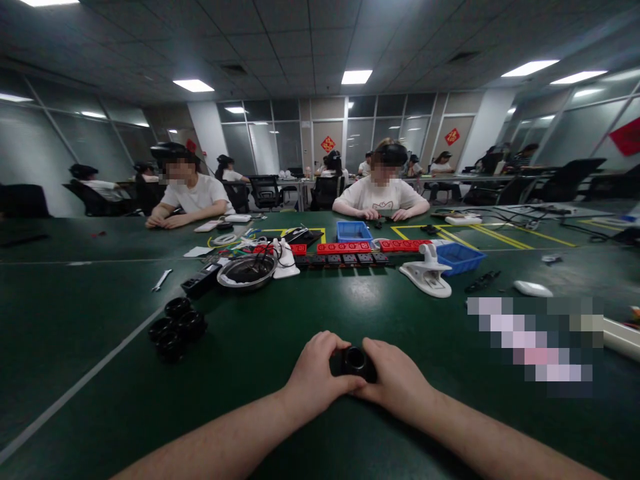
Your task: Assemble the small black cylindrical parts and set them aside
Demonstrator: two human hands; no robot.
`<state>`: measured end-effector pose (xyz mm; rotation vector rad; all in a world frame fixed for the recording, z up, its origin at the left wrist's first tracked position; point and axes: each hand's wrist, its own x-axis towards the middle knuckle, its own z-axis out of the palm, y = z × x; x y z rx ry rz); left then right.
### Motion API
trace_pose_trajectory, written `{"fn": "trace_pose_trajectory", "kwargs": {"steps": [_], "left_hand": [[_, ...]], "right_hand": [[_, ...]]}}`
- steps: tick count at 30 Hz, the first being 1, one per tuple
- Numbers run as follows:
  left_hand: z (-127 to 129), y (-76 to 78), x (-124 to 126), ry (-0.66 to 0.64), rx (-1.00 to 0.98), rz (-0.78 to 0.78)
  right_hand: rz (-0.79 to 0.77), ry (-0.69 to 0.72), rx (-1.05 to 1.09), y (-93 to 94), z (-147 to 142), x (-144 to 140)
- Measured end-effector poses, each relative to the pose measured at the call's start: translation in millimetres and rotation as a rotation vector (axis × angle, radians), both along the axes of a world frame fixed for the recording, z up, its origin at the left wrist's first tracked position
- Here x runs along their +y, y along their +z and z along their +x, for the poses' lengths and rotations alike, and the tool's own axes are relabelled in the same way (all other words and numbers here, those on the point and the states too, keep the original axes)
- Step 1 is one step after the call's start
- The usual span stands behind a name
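Note:
Both of my hands grip one small black ring-shaped part (355, 361) just above the green table (280, 320). My left hand (317, 377) wraps its left side and my right hand (395, 380) wraps its right side, thumbs on top. The part's round opening faces up toward me. A cluster of several similar black rings (176, 327) lies on the table to the left, well apart from my hands.
A metal bowl (247, 271), a black block (201, 280), red and black socket strips (345, 253), two blue bins (459, 257), a white clamp stand (427, 272) and a wrench (161, 279) lie further back. Two people sit across the table.

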<state>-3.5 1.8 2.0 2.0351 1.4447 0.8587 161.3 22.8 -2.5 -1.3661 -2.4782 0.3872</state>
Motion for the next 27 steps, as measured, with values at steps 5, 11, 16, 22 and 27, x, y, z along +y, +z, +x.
{"fn": "trace_pose_trajectory", "kwargs": {"steps": [5,11,16,22,27], "left_hand": [[-2,-0.2,2,-0.052,-0.030,-0.011],[-4,3.4,3,-0.192,-0.047,-0.007],[-4,4.0,2,-0.199,-0.053,-0.015],[-3,3.1,2,-0.197,-0.056,-0.036],[-3,2.8,3,-0.192,-0.067,-0.042]], "right_hand": [[0.006,0.140,0.101,7.6,5,2],[-0.244,0.397,0.226,11.5,17,16],[-0.322,0.426,0.227,13.3,20,21],[-0.319,0.432,0.219,16.3,19,21],[-0.293,0.387,0.210,12.5,18,21]]}}
